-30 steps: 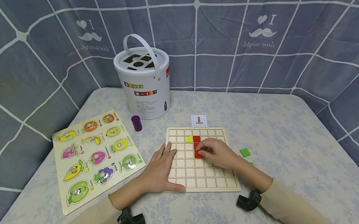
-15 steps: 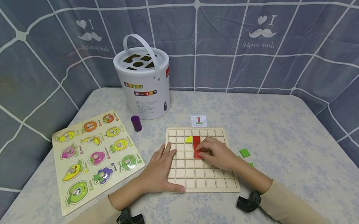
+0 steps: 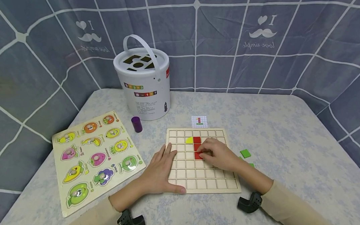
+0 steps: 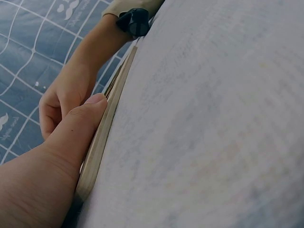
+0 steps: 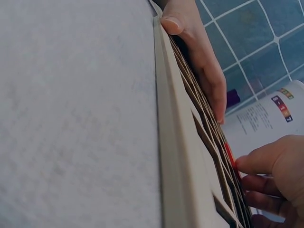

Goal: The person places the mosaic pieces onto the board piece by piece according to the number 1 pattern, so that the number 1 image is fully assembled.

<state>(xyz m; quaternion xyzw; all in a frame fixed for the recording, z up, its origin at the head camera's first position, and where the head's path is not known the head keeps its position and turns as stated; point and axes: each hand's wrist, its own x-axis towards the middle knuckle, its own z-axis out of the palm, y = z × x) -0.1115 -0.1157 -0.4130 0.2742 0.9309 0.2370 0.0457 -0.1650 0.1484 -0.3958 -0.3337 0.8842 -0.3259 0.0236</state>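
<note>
A wooden grid board (image 3: 202,184) lies on the table. My left hand (image 3: 158,172) rests along its left side with fingers spread. In the left wrist view that hand's thumb (image 4: 85,116) lies against the board's edge (image 4: 105,130). Three red square tiles stand in a column in the grid, a yellow rounded tile (image 3: 189,140) beside the top red one (image 3: 197,139). My right hand (image 3: 219,153) has curled fingers and pinches at the lowest red tile (image 3: 197,156), partly covering it. The right wrist view shows the thumb touching a red tile (image 5: 230,154).
Green square tiles (image 3: 245,153) lie right of the board, partly behind my right forearm. A small pattern card (image 3: 199,121) sits behind the board. Further left are a purple cylinder (image 3: 136,124), a white bucket (image 3: 149,105) and a fruit puzzle board (image 3: 108,193).
Both hands stay almost where they were. The right fingers shift only very slightly over the lowest red tile.
</note>
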